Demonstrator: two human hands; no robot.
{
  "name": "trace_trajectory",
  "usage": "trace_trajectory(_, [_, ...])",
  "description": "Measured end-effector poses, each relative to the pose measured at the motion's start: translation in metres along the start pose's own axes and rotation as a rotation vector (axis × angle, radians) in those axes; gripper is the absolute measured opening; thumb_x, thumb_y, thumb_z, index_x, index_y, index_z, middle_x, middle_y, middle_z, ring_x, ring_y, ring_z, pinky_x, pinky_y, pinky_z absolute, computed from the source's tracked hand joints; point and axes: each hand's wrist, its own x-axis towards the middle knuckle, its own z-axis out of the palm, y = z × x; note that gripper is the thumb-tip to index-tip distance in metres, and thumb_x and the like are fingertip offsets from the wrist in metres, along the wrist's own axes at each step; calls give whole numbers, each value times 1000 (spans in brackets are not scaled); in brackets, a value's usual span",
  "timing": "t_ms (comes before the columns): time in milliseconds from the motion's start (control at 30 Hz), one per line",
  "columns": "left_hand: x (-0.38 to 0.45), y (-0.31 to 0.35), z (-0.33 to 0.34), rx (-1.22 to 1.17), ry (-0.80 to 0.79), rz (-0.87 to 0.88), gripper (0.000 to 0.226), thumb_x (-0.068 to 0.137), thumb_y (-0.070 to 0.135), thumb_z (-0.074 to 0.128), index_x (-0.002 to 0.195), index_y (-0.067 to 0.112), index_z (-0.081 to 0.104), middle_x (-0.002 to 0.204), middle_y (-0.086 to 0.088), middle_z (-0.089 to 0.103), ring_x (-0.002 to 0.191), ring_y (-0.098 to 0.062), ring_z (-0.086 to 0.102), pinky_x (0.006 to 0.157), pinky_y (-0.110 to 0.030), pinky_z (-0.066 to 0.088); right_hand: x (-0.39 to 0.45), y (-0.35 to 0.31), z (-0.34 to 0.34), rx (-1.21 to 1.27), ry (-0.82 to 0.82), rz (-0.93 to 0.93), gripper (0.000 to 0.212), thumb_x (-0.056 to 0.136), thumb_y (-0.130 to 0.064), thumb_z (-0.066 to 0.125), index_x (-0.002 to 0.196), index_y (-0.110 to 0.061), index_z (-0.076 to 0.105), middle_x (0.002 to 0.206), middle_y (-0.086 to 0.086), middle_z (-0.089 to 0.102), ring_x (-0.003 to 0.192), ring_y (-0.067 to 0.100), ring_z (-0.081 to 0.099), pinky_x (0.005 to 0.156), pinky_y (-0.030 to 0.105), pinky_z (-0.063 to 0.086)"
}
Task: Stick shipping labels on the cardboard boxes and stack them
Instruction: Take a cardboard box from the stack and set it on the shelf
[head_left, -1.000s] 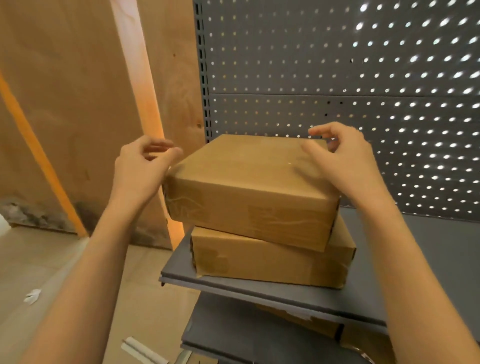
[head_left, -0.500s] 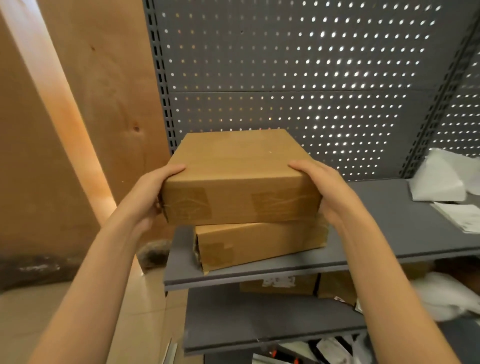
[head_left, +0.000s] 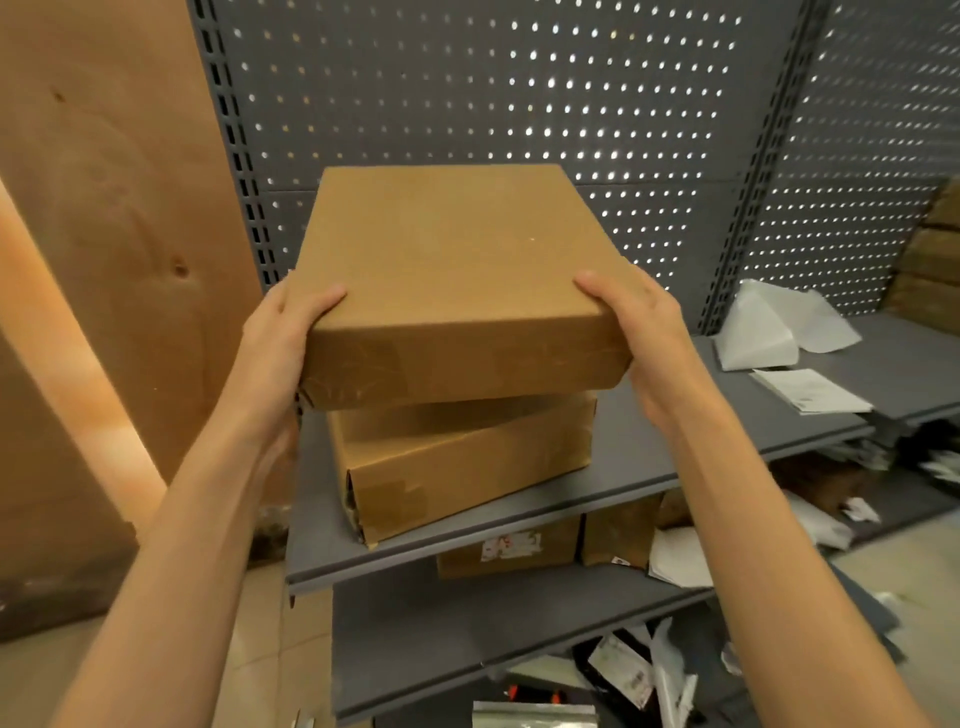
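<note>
Currently 2 hands on the top cardboard box (head_left: 452, 275): left hand (head_left: 278, 348) grips its left side, thumb on the top face, fingers hidden under; right hand (head_left: 647, 332) grips the right side the same way. Box sits above the lower cardboard box (head_left: 457, 462), skewed relative to it; contact unclear. Lower box rests on the grey shelf (head_left: 649, 467), front-left. Pegboard back panel (head_left: 571, 104) behind. White paper sheets (head_left: 810, 389) lie further right on the shelf.

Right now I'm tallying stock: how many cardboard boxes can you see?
4: held box, one beneath it, two on the lower shelf. Brown shapes far right may be more.
</note>
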Motion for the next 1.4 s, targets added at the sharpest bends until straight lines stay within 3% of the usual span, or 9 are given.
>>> trace_trajectory(67, [0, 2, 13, -9, -26, 8, 42, 90, 40, 54, 128, 24, 54, 100, 9, 60, 79, -5, 59, 53, -21, 46, 1, -2, -14, 2, 20, -36, 46, 84, -32, 66, 128, -24, 54, 114, -7, 65, 92, 3, 62, 62, 13, 47])
trace_trajectory(400, [-10, 4, 89, -12, -79, 118, 40, 89, 37, 53, 126, 20, 56, 96, 16, 59, 79, 3, 54, 61, -19, 38, 14, -5, -88, -2, 67, -128, 56, 73, -40, 68, 126, -24, 56, 115, -7, 67, 102, 9, 62, 80, 24, 47])
trace_trajectory(467, [-22, -15, 190, -1, -57, 126, 39, 89, 35, 52, 125, 20, 57, 95, 16, 59, 77, 4, 53, 62, -18, 37, 35, -13, -184, -29, 50, -134, 61, 70, -42, 67, 127, -23, 56, 117, -5, 66, 107, 13, 61, 86, 29, 48])
trace_trajectory(500, [-24, -12, 192, -12, -44, 145, 39, 89, 35, 53, 125, 20, 57, 96, 16, 58, 78, 4, 53, 63, -18, 36, 39, -10, -188, -36, 38, -137, 64, 69, -44, 68, 128, -23, 55, 118, -5, 66, 108, 14, 61, 88, 30, 48])
trace_trajectory(767, [-36, -31, 262, -25, -34, 109, 31, 87, 35, 57, 116, 23, 59, 94, 18, 61, 74, 10, 58, 58, -9, 42, 76, 0, -258, -39, -21, -79, 59, 72, -42, 66, 127, -27, 55, 118, -5, 66, 96, 9, 62, 71, 24, 46])
trace_trajectory(967, [-33, -55, 291, -6, 66, 46, 27, 90, 29, 55, 116, 24, 59, 93, 19, 62, 69, 13, 59, 56, -7, 42, 110, 25, -283, -35, -70, -4, 54, 78, -40, 68, 128, -26, 54, 117, -6, 64, 99, 10, 60, 71, 22, 44])
trace_trajectory(1100, [-25, -75, 301, 14, 96, 24, 24, 92, 24, 53, 114, 19, 58, 91, 16, 61, 65, 14, 58, 53, -5, 42, 132, 50, -282, -69, -113, 46, 67, 68, -50, 68, 130, -27, 53, 123, -5, 61, 108, 13, 58, 75, 24, 44])
trace_trajectory(1267, [-14, -101, 298, 32, 96, -52, 51, 82, 42, 61, 129, 21, 53, 115, 6, 61, 97, -7, 58, 72, -23, 44, 149, 79, -279, -69, -125, 98, 71, 67, -50, 69, 131, -28, 51, 123, -5, 61, 112, 14, 57, 90, 31, 47])
trace_trajectory(1400, [-10, -118, 296, 60, 118, -75, 57, 81, 42, 61, 133, 20, 50, 122, 6, 58, 100, -4, 55, 74, -21, 40, 155, 99, -275, -48, -132, 134, 62, 76, -42, 71, 133, -25, 50, 123, -5, 60, 111, 13, 56, 87, 27, 45])
